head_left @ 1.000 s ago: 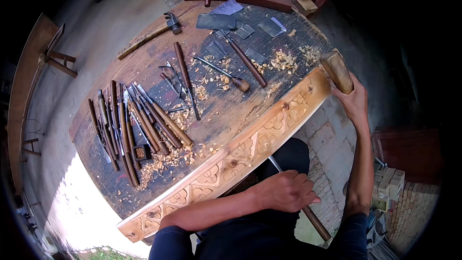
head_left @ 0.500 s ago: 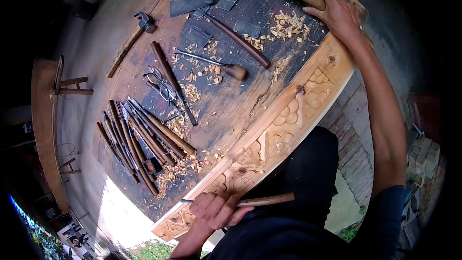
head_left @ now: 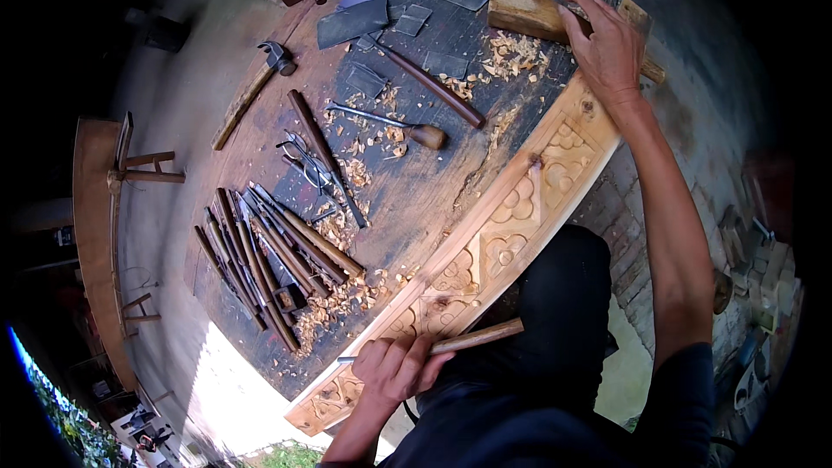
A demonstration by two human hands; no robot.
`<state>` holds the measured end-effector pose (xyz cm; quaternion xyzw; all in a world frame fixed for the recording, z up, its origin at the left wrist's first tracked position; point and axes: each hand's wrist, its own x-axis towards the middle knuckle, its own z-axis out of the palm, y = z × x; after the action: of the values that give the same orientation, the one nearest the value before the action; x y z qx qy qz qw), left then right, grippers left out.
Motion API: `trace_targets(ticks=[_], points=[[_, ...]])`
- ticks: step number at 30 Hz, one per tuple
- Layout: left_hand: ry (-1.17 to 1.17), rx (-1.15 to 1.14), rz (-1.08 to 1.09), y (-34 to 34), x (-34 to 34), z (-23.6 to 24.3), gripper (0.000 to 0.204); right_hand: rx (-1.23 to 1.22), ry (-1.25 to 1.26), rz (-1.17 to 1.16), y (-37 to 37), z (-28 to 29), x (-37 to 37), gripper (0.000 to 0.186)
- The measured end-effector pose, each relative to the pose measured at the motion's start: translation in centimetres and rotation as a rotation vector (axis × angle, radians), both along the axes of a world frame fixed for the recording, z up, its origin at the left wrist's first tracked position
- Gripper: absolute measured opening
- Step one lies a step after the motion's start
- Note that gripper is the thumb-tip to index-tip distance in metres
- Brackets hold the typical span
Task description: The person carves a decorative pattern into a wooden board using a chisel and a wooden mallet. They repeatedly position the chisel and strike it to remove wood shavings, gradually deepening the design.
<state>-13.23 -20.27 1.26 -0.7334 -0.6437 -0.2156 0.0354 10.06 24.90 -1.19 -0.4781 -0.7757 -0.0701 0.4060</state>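
Observation:
My left hand (head_left: 396, 370) is closed around a wood-handled chisel (head_left: 478, 337). Its metal end pokes out on the left and its handle points right, above the near end of a pale carved board (head_left: 507, 251). Flower shapes and slanted divisions are cut along the board, which lies at the table's near edge. At the far right, my right hand (head_left: 611, 52) curls over a thick wooden mallet (head_left: 527, 13), thumb and fingers on either side. My palm and wrist hide part of the mallet.
On the dark worktable (head_left: 407, 247) lie a bundle of several chisels (head_left: 273, 251), glasses (head_left: 308, 163), a claw hammer (head_left: 251, 95), loose long-handled tools (head_left: 429, 82), a brush-like tool (head_left: 425, 135), grey abrasive sheets (head_left: 354, 22) and wood shavings (head_left: 518, 56). A bench (head_left: 97, 234) stands left.
The mallet has turned under my right hand and shifted nearer, showing a wider face. My left hand still holds the chisel. The whole view has shifted slightly.

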Motion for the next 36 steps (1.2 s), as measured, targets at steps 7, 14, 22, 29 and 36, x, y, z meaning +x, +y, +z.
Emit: trace_targets(ticks=[7,14,22,29,36], points=[[-0.043,0.028,0.306,-0.2,-1.6,1.3,0.032,-0.380,0.664,0.223,-13.9,4.9,-3.1,0.021],[-0.143,-0.104,0.458,1.7,-3.0,1.1,0.032,-0.596,0.885,0.399,-21.2,4.4,-7.0,0.018],[-0.274,-0.105,0.469,3.9,-2.8,0.5,0.026,-0.427,0.300,0.400,-21.5,3.2,-8.2,0.009],[-0.265,-0.063,0.484,4.2,-2.8,-0.3,0.021,-0.469,0.274,0.472,-21.7,2.0,-8.4,0.012],[-0.189,-0.107,0.555,4.2,-3.0,-0.3,0.018,-0.460,0.244,0.457,-21.5,1.9,-8.4,0.011]])
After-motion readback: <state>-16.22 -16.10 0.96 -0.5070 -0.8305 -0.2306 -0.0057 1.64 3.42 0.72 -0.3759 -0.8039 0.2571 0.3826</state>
